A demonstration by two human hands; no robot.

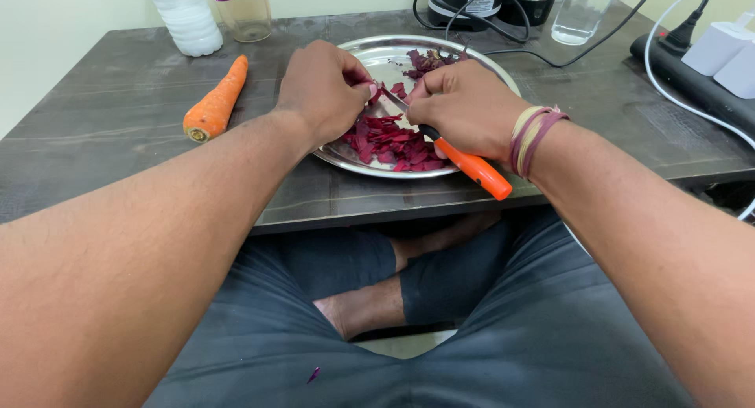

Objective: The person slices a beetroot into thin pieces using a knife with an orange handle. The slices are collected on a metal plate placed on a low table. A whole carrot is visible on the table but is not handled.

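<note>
Directly between both closed hands, left (324, 89) pinching beetroot pieces (391, 140), right (464, 109) gripping orange-handled knife (464, 160).

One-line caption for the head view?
Right hand holds an orange-handled knife while left hand steadies red beet pieces on a steel plate; carrot alongside.

A low table (118, 117) of dark, grey-brown wood grain fills the upper half of the frame, its front edge running across the middle. Behind it, along the top edge, a plain pale cream wall (63, 38) shows at upper left and upper right. At lower centre, beneath the table edge, a small patch of light-coloured floor (401, 345) is visible. Lighting is even and soft, with no hard shadows on the table top.
</note>
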